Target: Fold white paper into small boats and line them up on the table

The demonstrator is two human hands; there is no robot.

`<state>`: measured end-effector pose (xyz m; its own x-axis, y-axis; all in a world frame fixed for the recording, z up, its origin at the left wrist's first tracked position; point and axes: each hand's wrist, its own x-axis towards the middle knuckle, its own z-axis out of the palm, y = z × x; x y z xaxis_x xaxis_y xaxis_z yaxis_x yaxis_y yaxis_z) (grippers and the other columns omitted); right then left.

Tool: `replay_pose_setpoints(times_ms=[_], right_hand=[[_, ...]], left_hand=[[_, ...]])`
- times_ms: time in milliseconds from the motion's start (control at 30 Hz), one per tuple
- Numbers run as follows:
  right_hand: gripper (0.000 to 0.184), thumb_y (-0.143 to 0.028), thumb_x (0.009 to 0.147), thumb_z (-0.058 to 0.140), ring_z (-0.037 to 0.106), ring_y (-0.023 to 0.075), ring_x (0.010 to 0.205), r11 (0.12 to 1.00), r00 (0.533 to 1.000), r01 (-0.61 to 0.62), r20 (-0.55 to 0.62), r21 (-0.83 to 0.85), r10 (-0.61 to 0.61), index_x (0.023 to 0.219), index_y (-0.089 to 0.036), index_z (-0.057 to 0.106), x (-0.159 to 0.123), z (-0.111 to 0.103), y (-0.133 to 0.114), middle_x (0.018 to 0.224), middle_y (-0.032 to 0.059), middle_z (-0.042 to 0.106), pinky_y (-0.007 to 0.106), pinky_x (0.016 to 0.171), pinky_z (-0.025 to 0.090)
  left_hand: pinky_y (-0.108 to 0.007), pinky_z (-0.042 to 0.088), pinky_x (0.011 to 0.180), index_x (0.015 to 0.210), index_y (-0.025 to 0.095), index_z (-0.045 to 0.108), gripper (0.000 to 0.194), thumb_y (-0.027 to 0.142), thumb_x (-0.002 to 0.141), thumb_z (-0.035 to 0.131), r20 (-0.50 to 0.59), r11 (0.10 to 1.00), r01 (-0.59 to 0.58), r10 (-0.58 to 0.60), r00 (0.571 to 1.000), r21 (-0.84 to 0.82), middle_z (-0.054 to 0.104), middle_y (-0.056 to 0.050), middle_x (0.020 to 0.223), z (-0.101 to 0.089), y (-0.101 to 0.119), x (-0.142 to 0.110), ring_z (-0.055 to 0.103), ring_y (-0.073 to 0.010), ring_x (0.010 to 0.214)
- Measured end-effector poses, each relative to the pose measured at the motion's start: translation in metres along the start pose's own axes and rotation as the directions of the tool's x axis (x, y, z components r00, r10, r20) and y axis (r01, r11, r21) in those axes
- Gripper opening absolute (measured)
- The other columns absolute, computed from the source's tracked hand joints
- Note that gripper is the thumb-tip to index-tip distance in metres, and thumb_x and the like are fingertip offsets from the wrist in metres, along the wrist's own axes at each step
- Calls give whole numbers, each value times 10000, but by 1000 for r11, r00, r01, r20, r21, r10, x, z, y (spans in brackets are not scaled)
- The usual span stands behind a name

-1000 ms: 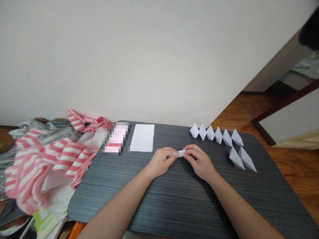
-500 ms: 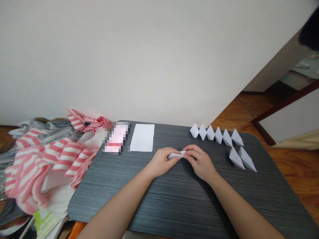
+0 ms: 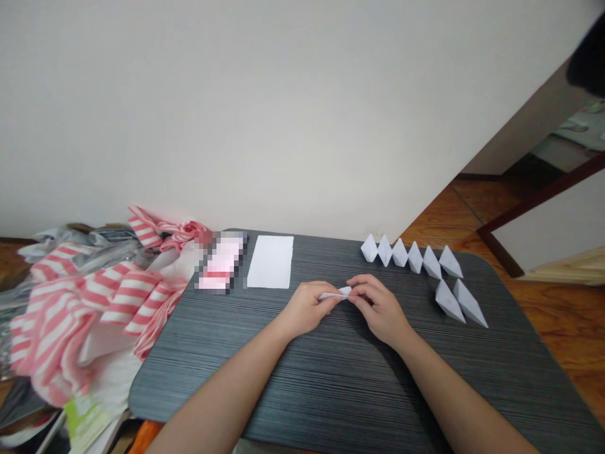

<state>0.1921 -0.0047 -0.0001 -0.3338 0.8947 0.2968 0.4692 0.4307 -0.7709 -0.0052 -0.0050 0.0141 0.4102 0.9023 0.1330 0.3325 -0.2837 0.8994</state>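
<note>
Between both hands, above the middle of the dark table, is a small folded white paper. My left hand pinches its left end between thumb and fingers. My right hand grips the other end, the fingertips of both hands almost meeting. Much of the folded paper is hidden by the fingers. To the right stand several folded paper pieces, pointed and diamond-like, in a row along the back, with two more folded pieces in front of the row's right end.
A stack or sheet of white paper lies at the back left of the table, beside a pixelated pink item. Red-and-white striped cloth is heaped against the table's left side. A wall rises behind.
The folded paper looks slightly narrower between my hands, with its edges closer together. Both hands stay almost in place, still gripping it.
</note>
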Motion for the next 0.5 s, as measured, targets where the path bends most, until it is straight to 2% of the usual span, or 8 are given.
replay_pose_setpoints(times_ms=[267, 400, 500], right_hand=[[134, -151, 861, 519, 563, 195, 927, 999, 1000, 2, -17, 41, -1, 792, -196, 625, 3, 1, 0, 990, 64, 586, 333, 816, 441], [187, -155, 899, 436, 572, 183, 866, 995, 998, -14, -55, 103, 20, 871, -201, 616, 1, 0, 3, 990, 72, 584, 320, 743, 467], [142, -174, 882, 480, 570, 190, 876, 994, 999, -13, -38, 105, 17, 900, -204, 618, 0, 0, 3, 1015, 76, 577, 314, 725, 466]], left_hand=[[-202, 407, 598, 840, 154, 681, 300, 347, 879, 455, -1, 997, 73, -73, 997, -18, 623, -17, 678, 0, 0, -1, 546, -104, 604], [-196, 390, 556, 860, 150, 673, 312, 361, 878, 445, -10, 988, 145, -145, 989, -46, 600, -5, 616, 0, -1, -1, 533, -99, 560], [-195, 391, 555, 868, 151, 673, 310, 366, 874, 450, -5, 986, 153, -154, 988, -59, 596, -1, 603, 0, -1, -1, 534, -98, 553]])
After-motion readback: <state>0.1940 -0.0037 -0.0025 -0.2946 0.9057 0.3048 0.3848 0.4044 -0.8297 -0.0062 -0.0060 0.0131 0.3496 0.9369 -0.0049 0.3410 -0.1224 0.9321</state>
